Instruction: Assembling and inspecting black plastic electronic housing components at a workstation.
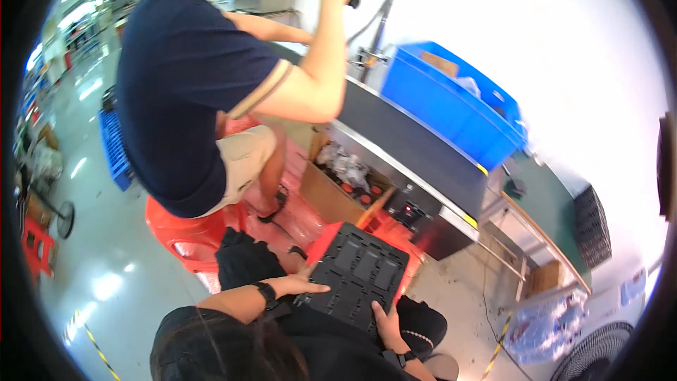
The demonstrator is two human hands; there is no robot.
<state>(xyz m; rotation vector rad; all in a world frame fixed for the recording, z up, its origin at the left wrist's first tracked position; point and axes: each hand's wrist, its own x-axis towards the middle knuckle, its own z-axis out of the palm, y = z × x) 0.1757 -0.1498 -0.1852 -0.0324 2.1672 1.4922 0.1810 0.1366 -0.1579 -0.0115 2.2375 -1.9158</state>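
Note:
A black plastic tray (367,268) with several rectangular recesses rests tilted above my lap. My left hand (302,285) grips its left edge, thumb lying on the top face and fingers hidden beneath. On the lower right edge, my right hand (386,323) also holds the tray, with its thumb on top. Dark flat pieces seem to sit in the far recesses, but I cannot make out what they are. Something red (326,241) shows under the tray's far left corner.
A co-worker (190,92) sits ahead on a red stool (173,229), at a black-topped conveyor (402,134) bearing a blue bin (451,106). Beneath it stands a cardboard box (331,194) with bagged items. To the right are a green-topped table (550,197) and a fan (596,353).

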